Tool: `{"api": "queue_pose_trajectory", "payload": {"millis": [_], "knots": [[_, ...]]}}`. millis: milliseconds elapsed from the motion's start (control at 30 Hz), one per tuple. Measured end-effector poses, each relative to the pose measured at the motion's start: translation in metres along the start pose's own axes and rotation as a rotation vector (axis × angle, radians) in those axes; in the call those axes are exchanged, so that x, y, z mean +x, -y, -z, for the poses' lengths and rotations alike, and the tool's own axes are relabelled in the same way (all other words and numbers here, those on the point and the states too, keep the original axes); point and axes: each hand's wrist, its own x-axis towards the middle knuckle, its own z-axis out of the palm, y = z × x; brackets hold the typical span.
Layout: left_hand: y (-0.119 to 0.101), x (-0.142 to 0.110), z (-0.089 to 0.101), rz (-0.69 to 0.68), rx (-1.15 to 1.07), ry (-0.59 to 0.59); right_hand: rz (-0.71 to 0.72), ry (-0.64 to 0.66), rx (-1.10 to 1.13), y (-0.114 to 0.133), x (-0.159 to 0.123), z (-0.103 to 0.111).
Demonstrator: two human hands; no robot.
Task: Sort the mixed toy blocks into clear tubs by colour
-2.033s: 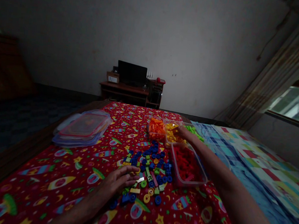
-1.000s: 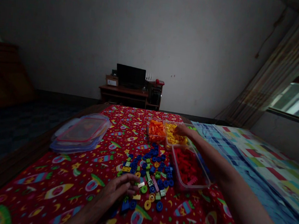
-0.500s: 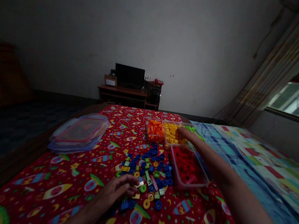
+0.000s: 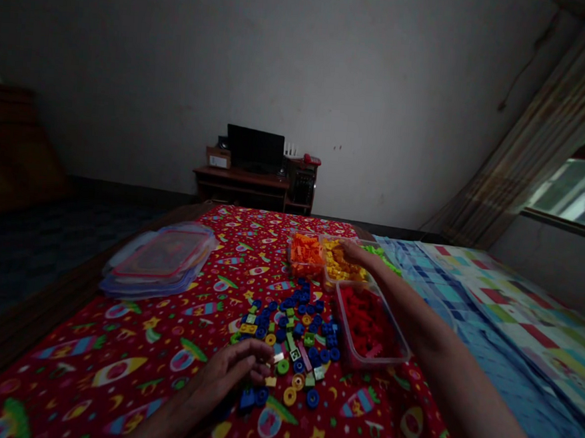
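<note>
- Grey wall [image 4: 382, 85] and a dark monitor [image 4: 255, 148] stand beyond a red printed cloth [image 4: 163, 343]; the red box [image 4: 377, 364], a clear tub of red pieces [image 4: 365, 324], rests on this cloth and serves as landmark below.
- Behind the red box sits the yellow box [image 4: 330, 285], with yellow pieces [image 4: 336, 269]; left of that one, the orange box [image 4: 306, 271]; to its right, partly hidden by the forearm, green pieces [image 4: 380, 253].
- Done, as far as shows: red, orange, yellow and green are grouped, each in its own place, and those visible fills look generous.
- Left: a mixed spread lies loose, left of the red box. Blue bricks [image 4: 303, 292] make up most of it, and no tub of blue can be seen.
- Among the blue are pale green bricks [image 4: 290, 342], a green ring [image 4: 283, 366], a pink strip [image 4: 303, 356] and a yellow ring [image 4: 289, 396]. My judgement: past halfway, with blue the largest remainder.
- Right hand [image 4: 353, 251] reaches past the red box, over the yellow pieces; its fingertips are obscured, so I cannot tell whether they grip anything.
- Left hand [image 4: 229, 371], well left of the red box, has loosely bent fingers beside the spread; whether they enclose a piece is unclear.
- Stacked lids [image 4: 159, 260] lie far left of the red box, none fitted on the red, yellow or orange tubs.
</note>
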Motion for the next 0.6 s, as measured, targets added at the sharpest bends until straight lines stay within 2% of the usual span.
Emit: {"api": "queue_pose_trajectory", "payload": {"millis": [133,233,300,367,467,600], "knots": [[-0.008,-0.003,0.01,-0.205,0.425,0.008,0.043,0.016,-0.029,0.01,-0.011,0.011],[-0.006,-0.006,0.017,-0.376,0.832,0.003,0.131,-0.023,0.004,0.028,-0.039,0.017],[0.0,-0.008,0.019,-0.393,1.016,0.015,0.209,-0.067,0.071,0.047,-0.066,0.018],[0.008,-0.009,0.019,-0.351,1.102,0.026,0.284,-0.07,0.151,0.069,-0.097,0.016],[0.021,-0.008,0.015,-0.281,1.118,0.004,0.381,-0.048,0.26,0.101,-0.145,0.005],[0.033,-0.001,0.004,-0.243,1.075,-0.147,0.406,0.012,0.317,0.127,-0.193,-0.025]]}}
